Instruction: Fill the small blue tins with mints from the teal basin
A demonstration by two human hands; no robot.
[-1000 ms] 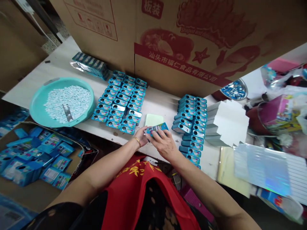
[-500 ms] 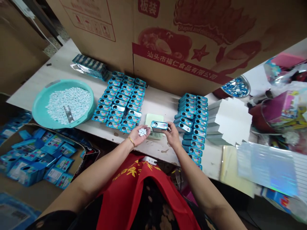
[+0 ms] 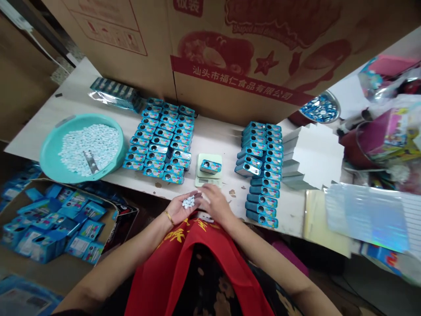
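Observation:
My left hand (image 3: 177, 211) is palm up, cupped around a small heap of white candies (image 3: 188, 202). Close beside it is my right hand (image 3: 217, 204), its fingers bent toward the left palm and blurred by motion. Whether they pinch a candy is hidden. Just beyond both hands, a blue tin (image 3: 211, 166) with a round dark hole in its top rests on a pale green kitchen scale (image 3: 200, 179). Neither hand touches the tin. Rows of similar blue tins (image 3: 158, 149) stand left of the scale, and more blue tins (image 3: 263, 184) to the right.
At left a turquoise basin (image 3: 49, 153) holds many white candies and a metal scoop (image 3: 90, 162). Below it, an open carton (image 3: 113, 219) contains blue boxes. A large cardboard box (image 3: 141, 74) blocks the back. White card stacks (image 3: 315, 153) and plastic sheets (image 3: 368, 219) lie right.
My right hand has let go of the blue tin, now lying on the scale, and moved down-left to my left hand. My left hand has drawn back toward my body with the candies.

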